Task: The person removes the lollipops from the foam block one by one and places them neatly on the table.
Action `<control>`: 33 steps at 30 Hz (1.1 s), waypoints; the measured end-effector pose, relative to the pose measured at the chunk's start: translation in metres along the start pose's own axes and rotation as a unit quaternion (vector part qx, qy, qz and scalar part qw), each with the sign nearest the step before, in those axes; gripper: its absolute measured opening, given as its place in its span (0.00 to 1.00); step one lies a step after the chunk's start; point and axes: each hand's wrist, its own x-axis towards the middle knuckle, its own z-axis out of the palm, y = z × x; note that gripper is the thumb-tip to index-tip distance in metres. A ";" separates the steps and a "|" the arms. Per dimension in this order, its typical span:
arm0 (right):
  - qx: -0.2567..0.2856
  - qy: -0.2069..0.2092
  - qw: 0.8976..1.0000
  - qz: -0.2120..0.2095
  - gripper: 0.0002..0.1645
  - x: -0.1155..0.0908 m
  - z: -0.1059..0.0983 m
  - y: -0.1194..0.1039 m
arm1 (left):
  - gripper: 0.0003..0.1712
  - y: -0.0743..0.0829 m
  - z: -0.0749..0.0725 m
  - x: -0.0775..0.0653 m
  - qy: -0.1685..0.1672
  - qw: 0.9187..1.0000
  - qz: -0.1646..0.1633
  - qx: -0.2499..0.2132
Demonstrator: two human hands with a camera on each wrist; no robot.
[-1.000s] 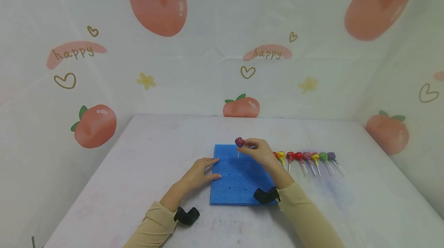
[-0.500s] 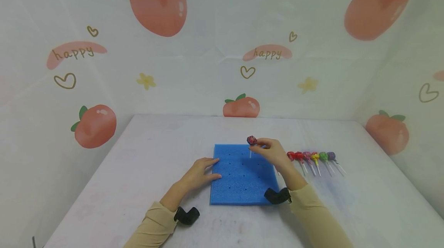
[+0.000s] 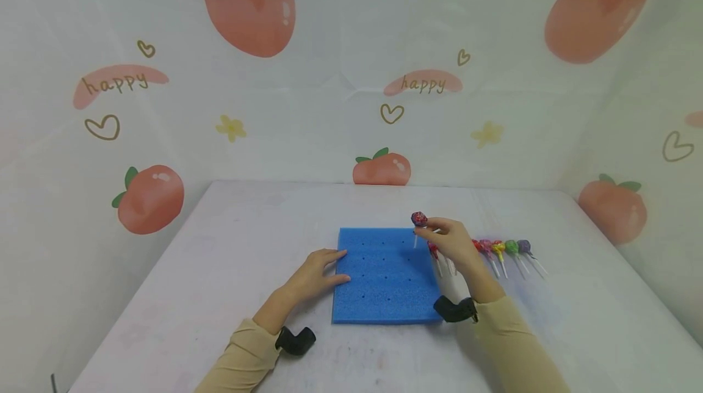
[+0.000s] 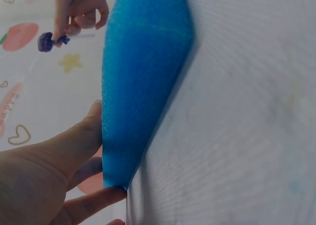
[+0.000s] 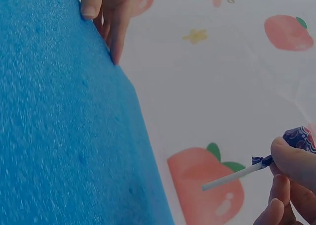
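My right hand (image 3: 451, 241) pinches a lollipop (image 3: 419, 219) with a dark blue and red wrapper. Its white stick points down above the back right corner of a blue foam block (image 3: 373, 310) dotted with small holes. In the right wrist view, thumb and fingers hold the lollipop (image 5: 299, 139) just below its head, and the stick's tip is free. My left hand (image 3: 309, 274) rests against the foam's left edge, index finger and thumb spread and fairly straight. From the left wrist, its fingers touch the side of the foam (image 4: 140, 76).
A row of wrapped lollipops lies right of the foam, among them a green lollipop (image 3: 512, 248) and a purple lollipop (image 3: 524, 247). My right hand and forearm partly hide the row. A fruit-print backdrop (image 3: 307, 112) stands behind the white table (image 3: 263, 216).
My right hand has moved right with the lollipop, from over the foam's back middle to its back right corner. My left hand has stayed in place.
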 end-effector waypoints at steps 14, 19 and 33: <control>-0.018 0.027 0.999 0.038 0.31 -0.004 -0.030 0.016 | 0.34 0.000 0.000 0.000 -0.002 1.000 0.002 -0.004; -0.044 0.041 0.997 0.054 0.36 -0.008 -0.041 0.022 | 0.35 0.000 0.000 0.000 -0.001 1.000 -0.003 -0.006; -0.079 0.047 0.990 0.110 0.45 -0.018 -0.073 0.038 | 0.35 -0.002 0.001 0.000 -0.004 1.000 -0.002 -0.005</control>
